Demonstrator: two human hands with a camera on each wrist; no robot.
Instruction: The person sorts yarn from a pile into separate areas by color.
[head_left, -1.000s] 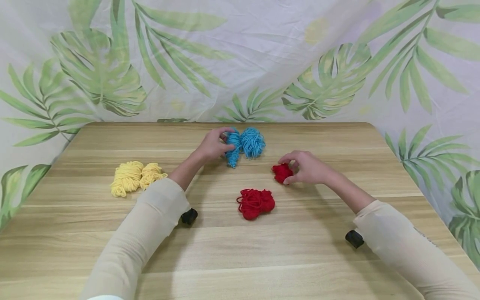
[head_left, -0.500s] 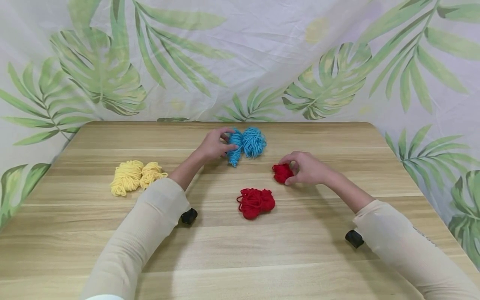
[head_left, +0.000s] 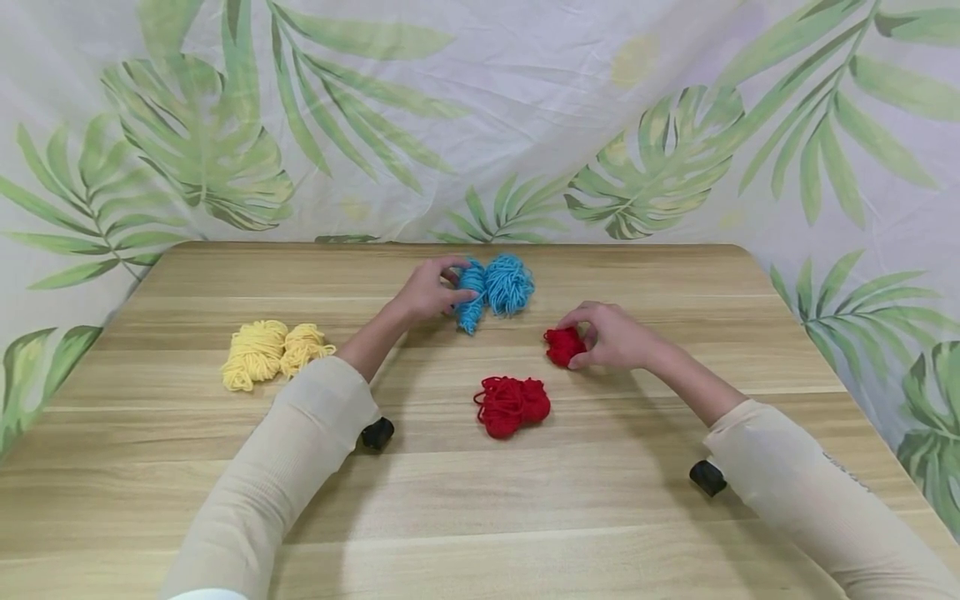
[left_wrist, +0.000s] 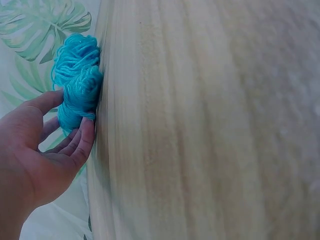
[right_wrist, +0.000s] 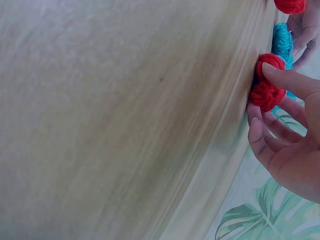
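My left hand (head_left: 433, 287) grips a twisted blue yarn bundle (head_left: 470, 300) near the table's far edge, thumb on the near side. Right beside that bundle lies a rounder blue yarn ball (head_left: 510, 285). In the left wrist view, thumb and fingers curve about the nearer blue yarn (left_wrist: 80, 97). On the right, my right hand (head_left: 617, 336) holds a small red yarn ball (head_left: 562, 347) between thumb and fingers, low over the wood. The right wrist view shows the thumb pressed on this red ball (right_wrist: 267, 92). A larger red yarn bundle (head_left: 510, 406) sits nearer to me.
Two yellow yarn bundles, a larger one (head_left: 255, 354) and a smaller one (head_left: 303, 348), lie side by side at the left of the wooden table (head_left: 480, 517). A leaf-print cloth (head_left: 510, 108) hangs behind the far edge. Black wrist devices (head_left: 378, 434) show under both sleeves.
The blue yarn has shifted slightly to the right under my left hand, both pieces staying side by side. My right hand and the red yarn stay nearly still.
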